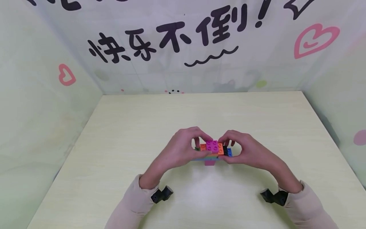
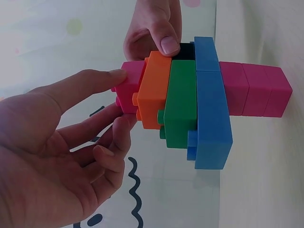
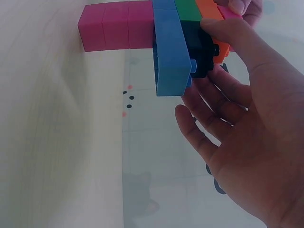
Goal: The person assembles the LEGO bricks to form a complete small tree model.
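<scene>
A tree-shaped stack of toy building bricks stands upright on the table, with a stem of pink bricks at the bottom. Above the stem come blue bricks, then a green brick beside a black brick, then an orange brick. A pink brick sits on top, and my left hand pinches it between thumb and fingers. My right hand grips the stack's right side, its thumb against the black brick near the orange one. Its other fingers are partly hidden behind the bricks.
The pale wooden table carries the stack near its middle. A printed cloth wall rises behind, with cloth on both sides. Black wrist cameras, left and right, are strapped over the sleeves.
</scene>
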Available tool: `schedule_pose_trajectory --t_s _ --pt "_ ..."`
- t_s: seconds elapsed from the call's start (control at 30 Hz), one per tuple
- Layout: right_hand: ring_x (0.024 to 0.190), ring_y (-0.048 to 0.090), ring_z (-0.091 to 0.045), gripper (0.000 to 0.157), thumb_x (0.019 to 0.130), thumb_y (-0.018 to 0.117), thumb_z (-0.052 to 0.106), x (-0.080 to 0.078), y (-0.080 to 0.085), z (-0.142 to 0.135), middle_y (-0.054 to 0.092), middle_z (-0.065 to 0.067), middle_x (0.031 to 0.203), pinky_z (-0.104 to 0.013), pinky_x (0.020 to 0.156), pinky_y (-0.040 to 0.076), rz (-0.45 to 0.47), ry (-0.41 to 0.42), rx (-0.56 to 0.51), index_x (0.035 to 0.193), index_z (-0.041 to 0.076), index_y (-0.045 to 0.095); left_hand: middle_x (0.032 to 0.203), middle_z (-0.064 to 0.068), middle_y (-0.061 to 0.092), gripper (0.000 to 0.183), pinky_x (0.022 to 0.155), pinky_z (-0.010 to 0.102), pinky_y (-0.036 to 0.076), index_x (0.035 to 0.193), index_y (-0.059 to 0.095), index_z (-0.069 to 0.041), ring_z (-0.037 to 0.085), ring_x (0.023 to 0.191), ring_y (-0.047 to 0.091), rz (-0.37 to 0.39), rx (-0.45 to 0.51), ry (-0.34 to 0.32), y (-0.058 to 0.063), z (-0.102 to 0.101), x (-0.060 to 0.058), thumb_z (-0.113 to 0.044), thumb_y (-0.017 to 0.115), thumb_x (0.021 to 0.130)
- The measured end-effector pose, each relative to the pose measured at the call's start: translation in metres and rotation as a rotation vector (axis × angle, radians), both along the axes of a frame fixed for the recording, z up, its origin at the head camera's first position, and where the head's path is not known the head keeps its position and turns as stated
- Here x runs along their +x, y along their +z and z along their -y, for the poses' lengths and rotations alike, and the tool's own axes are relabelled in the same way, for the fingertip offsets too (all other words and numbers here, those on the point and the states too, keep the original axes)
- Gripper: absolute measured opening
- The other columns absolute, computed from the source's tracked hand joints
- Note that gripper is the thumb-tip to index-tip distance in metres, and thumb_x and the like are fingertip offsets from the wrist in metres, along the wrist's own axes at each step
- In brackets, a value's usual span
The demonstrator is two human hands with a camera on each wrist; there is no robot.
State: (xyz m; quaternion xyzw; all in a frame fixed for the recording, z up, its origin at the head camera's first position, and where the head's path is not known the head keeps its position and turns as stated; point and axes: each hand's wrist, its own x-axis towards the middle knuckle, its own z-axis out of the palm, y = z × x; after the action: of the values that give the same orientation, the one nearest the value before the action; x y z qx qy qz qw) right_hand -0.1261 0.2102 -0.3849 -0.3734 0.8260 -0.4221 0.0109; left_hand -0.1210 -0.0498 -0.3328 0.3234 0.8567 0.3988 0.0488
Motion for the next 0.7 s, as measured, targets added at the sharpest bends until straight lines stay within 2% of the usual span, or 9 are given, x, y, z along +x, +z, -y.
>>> schedule_pose_trajectory --t_s 0.13,0.37,0.53,0.63,0.7 --pt "0.083 0.057 -0.011 0.044 0.074 0.087 0.014 0.004 0.004 0.003 0.061 0.011 0.099 -0.026 0.076 0.047 0.001 -0.004 0.001 0.109 0.022 0.061 0.093 -0.013 0.064 0.032 0.057 0.025 0.045 0.106 0.074 -0.017 0.008 0.069 0.055 0.03 0.018 0.003 -0.002 0.001 0.003 -0.021 0.086 0.077" --pt "0.079 0.058 -0.015 0.042 0.072 0.085 0.001 0.014 0.028 0.011 0.062 0.006 0.095 -0.027 0.074 0.047 -0.011 0.012 -0.025 0.105 0.014 0.062 0.094 -0.015 0.065 0.032 0.054 0.026 0.045 0.106 0.074 -0.019 0.009 0.065 0.053 0.05 0.069 0.02 -0.006 0.001 0.005 -0.02 0.086 0.077" --pt "0.08 0.058 -0.014 0.044 0.073 0.086 0.005 0.011 0.016 0.005 0.062 0.008 0.097 -0.027 0.075 0.047 -0.002 0.004 -0.015 0.107 0.017 0.062 0.099 -0.015 0.064 0.034 0.055 0.025 0.046 0.11 0.072 -0.018 0.01 0.072 0.056 0.047 0.077 0.006 -0.013 -0.001 0.005 -0.019 0.084 0.079" --pt "0.081 0.058 -0.011 0.044 0.075 0.086 0.014 0.007 0.006 0.0 0.062 0.01 0.099 -0.03 0.076 0.048 -0.002 -0.001 0.004 0.11 0.022 0.061 0.107 -0.012 0.062 0.043 0.056 0.025 0.045 0.119 0.067 -0.017 0.011 0.081 0.056 0.027 0.07 -0.007 -0.018 0.001 0.005 -0.023 0.084 0.079" --pt "0.083 0.058 -0.01 0.043 0.077 0.086 0.019 0.006 0.003 -0.002 0.061 0.012 0.1 -0.032 0.076 0.049 0.012 -0.002 0.026 0.111 0.024 0.06 0.112 -0.01 0.059 0.051 0.06 0.025 0.046 0.123 0.063 -0.017 0.012 0.087 0.056 0.008 0.035 0.011 -0.022 0.005 0.005 -0.027 0.085 0.078"
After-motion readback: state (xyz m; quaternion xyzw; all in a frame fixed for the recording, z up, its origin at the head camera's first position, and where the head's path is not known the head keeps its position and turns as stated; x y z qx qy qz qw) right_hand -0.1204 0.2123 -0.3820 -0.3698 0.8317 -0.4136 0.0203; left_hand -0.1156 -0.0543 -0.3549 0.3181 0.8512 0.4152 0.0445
